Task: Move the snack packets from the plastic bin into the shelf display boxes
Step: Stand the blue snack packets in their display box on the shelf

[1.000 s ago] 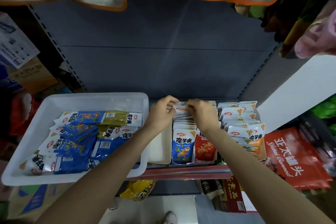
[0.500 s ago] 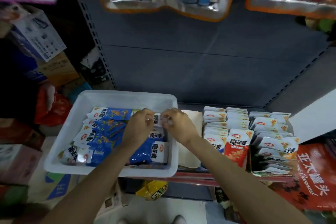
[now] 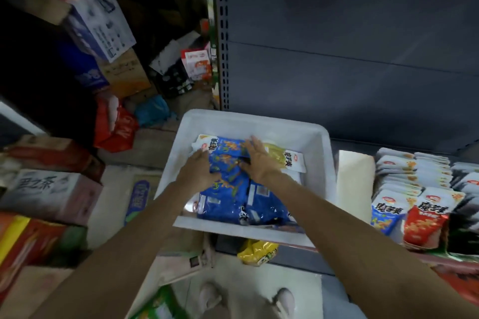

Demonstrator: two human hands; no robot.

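Shop shelf, white bin (image 3: 315,142) of blue packets (image 3: 228,163), both hands in.

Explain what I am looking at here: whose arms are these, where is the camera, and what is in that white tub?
No machine appears here: these are a person's two bare arms, filmed by a wide-angle camera worn on the head and looking down, so the shoes show at the bottom. The left hand and right hand both reach into a white plastic bin that sits at a shelf's edge. In it lie blue snack packets and a yellow packet. The hands rest spread on the blue pile; whether they grip any packet I cannot tell. To the right stand the display boxes, already holding rows of upright packets. Cartons are stacked on the floor at left.
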